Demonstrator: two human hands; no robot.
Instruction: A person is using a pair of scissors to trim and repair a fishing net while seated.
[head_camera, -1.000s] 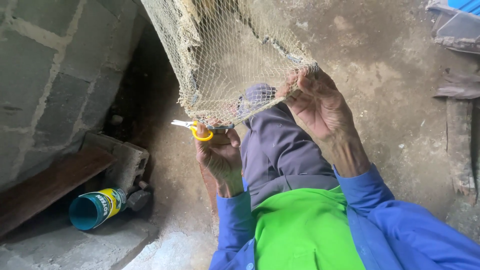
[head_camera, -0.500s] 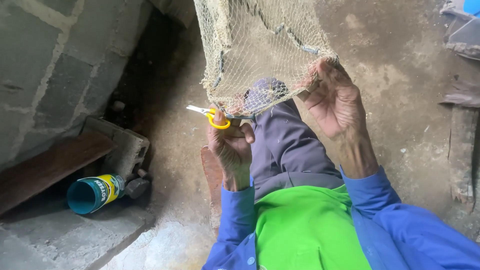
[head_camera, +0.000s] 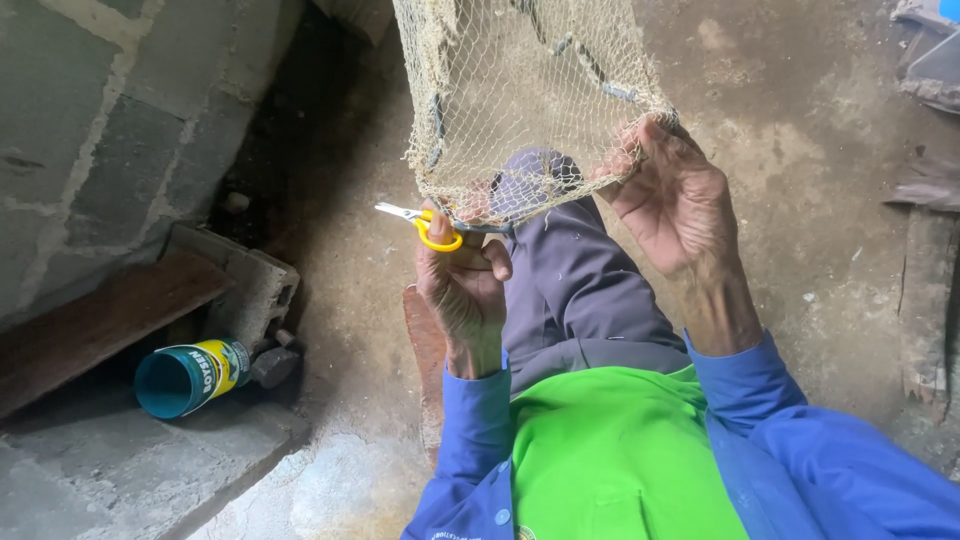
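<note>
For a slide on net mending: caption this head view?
Left hand holds yellow-handled scissors at a net's lower edge; right hand grips it.

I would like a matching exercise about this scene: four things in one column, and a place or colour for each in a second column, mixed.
Things:
1. scissors
2. net
3. can
4. concrete block

Places or colours:
A. lying on its side, teal inside
B. yellow handle, in the left hand
C. on the floor by the wall, beside the can
D. hanging, its edge held by the right hand

Pairs: 1-B, 2-D, 3-A, 4-C
</note>
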